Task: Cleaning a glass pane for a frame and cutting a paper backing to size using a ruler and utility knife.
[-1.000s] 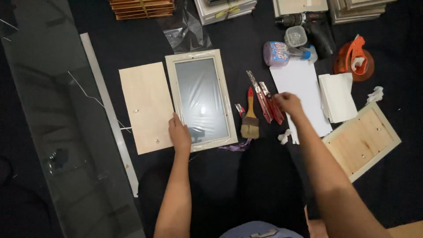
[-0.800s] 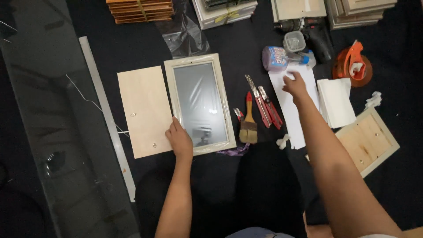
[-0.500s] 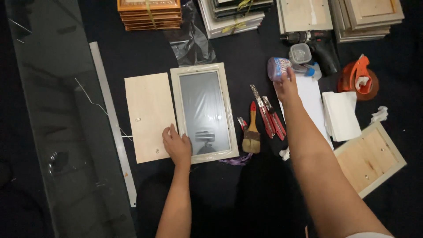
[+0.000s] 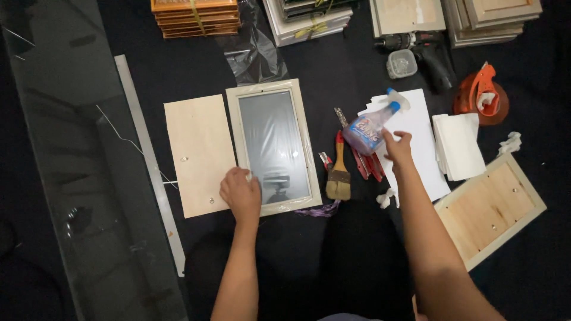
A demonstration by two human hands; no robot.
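My left hand point(image 4: 241, 193) rests on the lower left corner of a pale wooden frame with a glass pane point(image 4: 273, 145) lying flat on the dark floor. My right hand point(image 4: 397, 147) grips a spray bottle point(image 4: 372, 126) with a blue and white nozzle, lifted above a white sheet point(image 4: 410, 139). The bottle tilts with its nozzle pointing up and right. A plywood backing board point(image 4: 199, 154) lies just left of the frame.
A paintbrush point(image 4: 339, 172) and red-handled tools point(image 4: 363, 163) lie between the frame and the sheet. Folded white cloths point(image 4: 458, 145), an orange tape dispenser point(image 4: 482, 95), a drill point(image 4: 425, 50), another framed board point(image 4: 491, 208), stacked frames point(image 4: 196, 15) and a large glass sheet point(image 4: 65, 160) surround the spot.
My right hand reached up to the spray bottle near the top of the white sheet, took hold of it and brought it down and left. My left hand stayed on the frame's corner.
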